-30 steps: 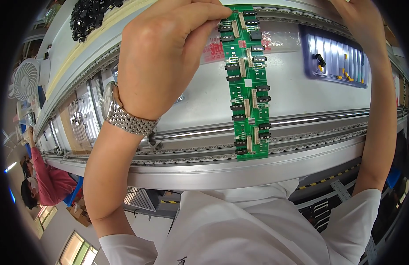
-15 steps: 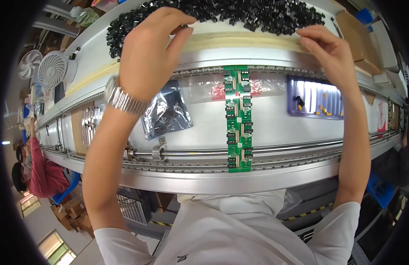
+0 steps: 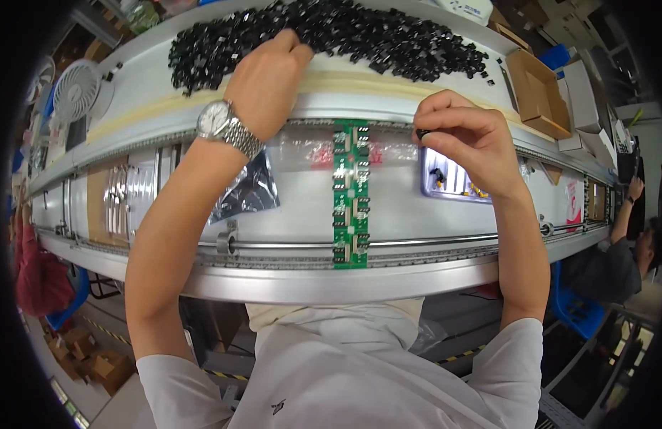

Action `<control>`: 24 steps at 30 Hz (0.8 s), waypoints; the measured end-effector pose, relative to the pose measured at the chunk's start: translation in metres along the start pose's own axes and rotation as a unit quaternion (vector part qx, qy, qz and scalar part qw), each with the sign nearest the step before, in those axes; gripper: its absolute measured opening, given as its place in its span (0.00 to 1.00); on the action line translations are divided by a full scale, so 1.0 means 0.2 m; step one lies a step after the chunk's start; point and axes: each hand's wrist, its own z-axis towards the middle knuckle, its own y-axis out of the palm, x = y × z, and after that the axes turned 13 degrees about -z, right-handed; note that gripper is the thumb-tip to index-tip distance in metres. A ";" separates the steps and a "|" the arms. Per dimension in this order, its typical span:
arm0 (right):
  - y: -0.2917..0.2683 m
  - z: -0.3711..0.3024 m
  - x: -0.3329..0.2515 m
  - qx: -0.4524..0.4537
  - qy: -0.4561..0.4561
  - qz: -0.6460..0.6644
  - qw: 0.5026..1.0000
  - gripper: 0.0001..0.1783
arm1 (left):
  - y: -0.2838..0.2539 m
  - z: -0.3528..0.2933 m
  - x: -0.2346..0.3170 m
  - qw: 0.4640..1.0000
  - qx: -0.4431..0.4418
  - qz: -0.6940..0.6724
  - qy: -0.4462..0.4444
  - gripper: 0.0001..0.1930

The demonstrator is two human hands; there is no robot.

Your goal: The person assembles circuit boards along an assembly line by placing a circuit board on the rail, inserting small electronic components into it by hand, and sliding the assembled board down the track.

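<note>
A large heap of small black plastic parts (image 3: 331,32) lies on the far white ledge. My left hand (image 3: 265,84), with a metal watch on its wrist, reaches over the heap's near edge, its fingers bent and pressed together. Whatever is between its fingertips is hidden. My right hand (image 3: 474,139) is nearer, to the right of a green circuit board (image 3: 351,193), and pinches a small black part (image 3: 421,134) between thumb and fingers. The long narrow board spans the two conveyor rails and carries several black components and pale connectors.
A bluish tray (image 3: 445,191) with black and yellow pieces lies beneath my right hand. Left of the board lies a silvery antistatic bag (image 3: 252,189). A steel rod (image 3: 288,247) runs between the rails. Open cardboard box (image 3: 536,93) at right, white fan (image 3: 77,93) at left; people sit at both sides.
My right hand has come from the heap's right end toward the board, and a black part now shows in its pinch. My left hand stays by the heap, fingers more curled. The view has shifted.
</note>
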 end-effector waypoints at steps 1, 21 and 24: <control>0.03 -0.01 -0.01 -0.003 0.011 0.010 1.000 0.11 | -0.02 -0.02 0.01 1.000 0.003 -0.013 -0.007 0.06; 0.33 -0.14 -0.06 -0.065 -0.063 -0.411 0.907 0.10 | -0.29 -0.32 0.19 0.793 -0.136 -0.534 -0.260 0.07; 0.33 -0.14 -0.05 -0.069 -0.059 -0.415 0.905 0.09 | -0.28 -0.31 0.22 0.771 -0.140 -0.554 -0.280 0.07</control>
